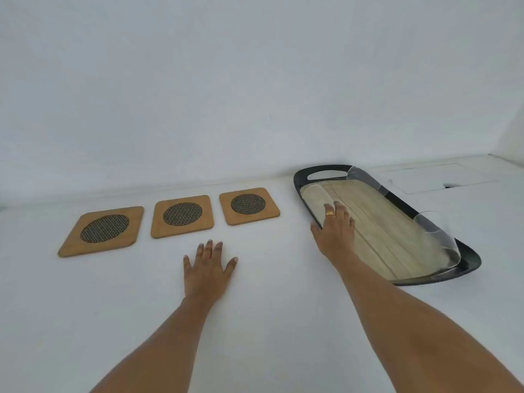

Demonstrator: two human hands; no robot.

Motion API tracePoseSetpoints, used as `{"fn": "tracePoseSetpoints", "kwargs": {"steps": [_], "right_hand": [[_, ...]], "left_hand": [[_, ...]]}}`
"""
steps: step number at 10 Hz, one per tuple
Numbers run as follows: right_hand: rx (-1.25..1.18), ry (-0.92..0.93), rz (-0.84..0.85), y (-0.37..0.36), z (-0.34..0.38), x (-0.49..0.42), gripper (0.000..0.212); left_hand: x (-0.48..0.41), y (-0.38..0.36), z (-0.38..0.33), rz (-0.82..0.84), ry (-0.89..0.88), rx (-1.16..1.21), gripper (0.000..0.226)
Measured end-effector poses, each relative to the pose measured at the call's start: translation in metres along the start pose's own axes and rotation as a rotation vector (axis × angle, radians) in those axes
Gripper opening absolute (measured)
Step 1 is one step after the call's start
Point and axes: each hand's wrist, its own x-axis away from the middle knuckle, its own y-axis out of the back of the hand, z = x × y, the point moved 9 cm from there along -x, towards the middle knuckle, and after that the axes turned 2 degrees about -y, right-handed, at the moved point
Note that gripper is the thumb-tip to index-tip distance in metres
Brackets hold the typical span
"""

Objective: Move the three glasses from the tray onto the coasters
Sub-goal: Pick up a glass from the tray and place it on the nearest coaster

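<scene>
Surface: white table [269,321], backed by a white wall.
Coasters: three wooden squares with dark mesh discs in a row, left coaster [102,230], middle coaster [182,215], right coaster [249,205], all bare.
Tray: dark-rimmed oval tray [402,207] with wood-grain floor, right of the coasters.
Glasses: near-left glass [314,197], far glass [364,178], right glass [438,239], all on the tray.
Left hand [207,269]: flat on the table, fingers spread, holding nothing.
Right hand [336,231]: fingers loosely apart, against the near-left glass; grip cannot be told.
</scene>
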Motion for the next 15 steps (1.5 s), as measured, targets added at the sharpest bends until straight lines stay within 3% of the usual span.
{"fn": "tracePoseSetpoints", "kwargs": {"steps": [3,7,13,14,15], "right_hand": [[-0.123,-0.159,0.027,-0.007,-0.02,-0.019,0.074],[-0.307,-0.242,0.01,-0.009,-0.032,-0.026,0.075],[-0.773,-0.364,-0.383,0.06,-0.006,-0.023,0.073],[-0.877,-0.405,-0.397,0.061,-0.001,-0.018,0.056],[-1.271,-0.482,-0.249,0.041,0.008,-0.013,0.047]], "left_hand": [[-0.004,-0.002,0.005,-0.061,-0.001,-0.003,0.062],[-0.001,0.001,0.004,-0.077,0.0,0.016,0.06],[0.002,0.004,0.002,-0.094,0.002,0.039,0.057],[0.003,0.004,0.001,-0.09,0.0,0.036,0.057],[0.004,0.005,0.001,-0.09,0.001,0.032,0.057]]}}
